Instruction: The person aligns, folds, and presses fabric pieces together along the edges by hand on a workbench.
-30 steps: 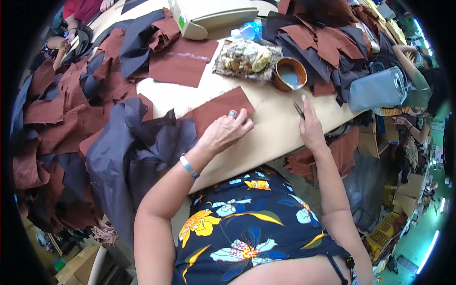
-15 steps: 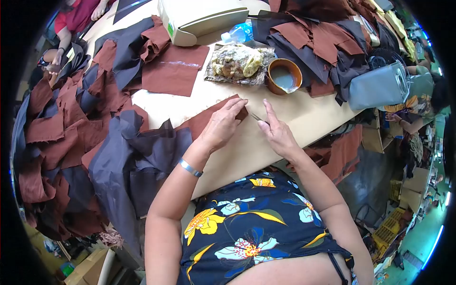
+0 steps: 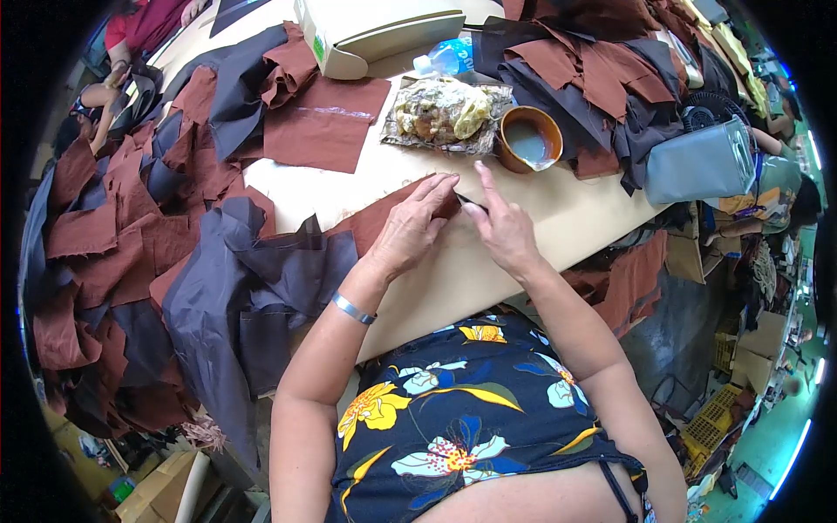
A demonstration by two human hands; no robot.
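My left hand [image 3: 408,228] lies with its fingers stretched out over a reddish-brown piece of cloth [image 3: 370,225], pressing its right end to the table [image 3: 436,301]. In my right hand [image 3: 507,234] a small, dark, thin pointed tool [image 3: 466,200] is pinched near the thumb, with the index finger extended away from me. Its tip is beside the cloth's end, close to my left fingertips; its exact kind is too small to make out. Beyond my hands are a brown cup [image 3: 551,139] of cloudy liquid and a crumpled pad smeared with a pale yellowish substance [image 3: 449,113].
Brown and dark cloth pieces [image 3: 131,244] heap up on the left, with another pile [image 3: 584,70] at back right. A cardboard box [image 3: 375,39], a plastic bottle [image 3: 453,57] and a grey container [image 3: 700,163] stand around. Other people sit at far left and right.
My right hand has shifted slightly away from me and left, bringing the tool nearer the cloth's end. My left hand stays on the cloth. The view has moved slightly.
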